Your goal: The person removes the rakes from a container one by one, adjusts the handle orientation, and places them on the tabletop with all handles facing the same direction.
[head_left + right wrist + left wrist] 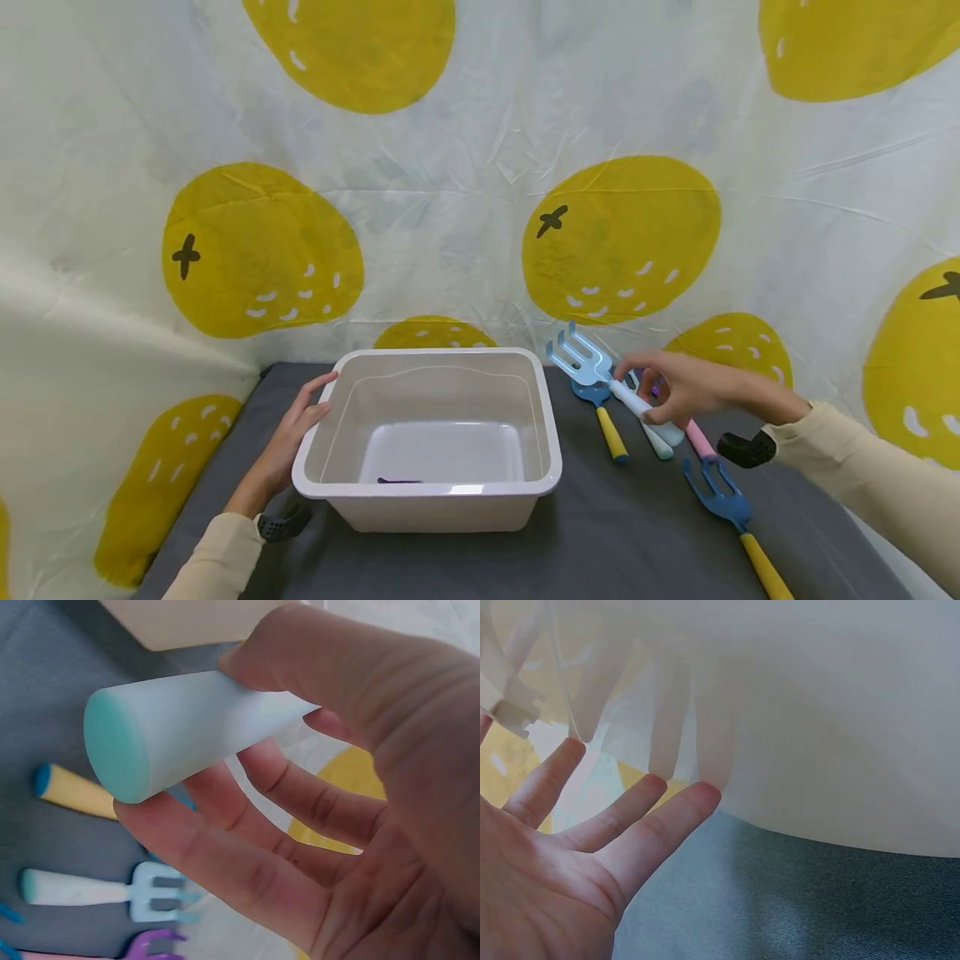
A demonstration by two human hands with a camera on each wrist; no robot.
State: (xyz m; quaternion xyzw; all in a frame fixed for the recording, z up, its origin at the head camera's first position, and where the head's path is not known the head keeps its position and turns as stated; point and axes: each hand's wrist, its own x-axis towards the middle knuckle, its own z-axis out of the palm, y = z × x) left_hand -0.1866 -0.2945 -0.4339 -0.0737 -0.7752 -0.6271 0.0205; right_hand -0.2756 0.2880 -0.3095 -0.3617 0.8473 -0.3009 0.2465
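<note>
My right hand (686, 387) pinches the white handle of a light-blue garden hand rake (583, 360) between thumb and fingers. Its bent-tipped tines point up and left, above other tools. In the right wrist view the handle's mint end cap (116, 746) faces the camera. My left hand (279, 450) touches the left side of a beige plastic basin (431, 507) near the rim. In the left wrist view, fairly straight, spread fingers (652, 840) rest their tips against its glossy outer wall. A dark purple piece (397, 481) shows inside the basin, mostly hidden by the front rim.
Right of the basin lie a yellow-handled blue tool (611, 433), a white-handled light-blue fork (82, 889) and a pink-handled purple tool (701, 442). Nearer the front is a blue fork (727, 504) with a yellow handle. Behind the grey tabletop (622, 533) hangs a fruit-print cloth (450, 242).
</note>
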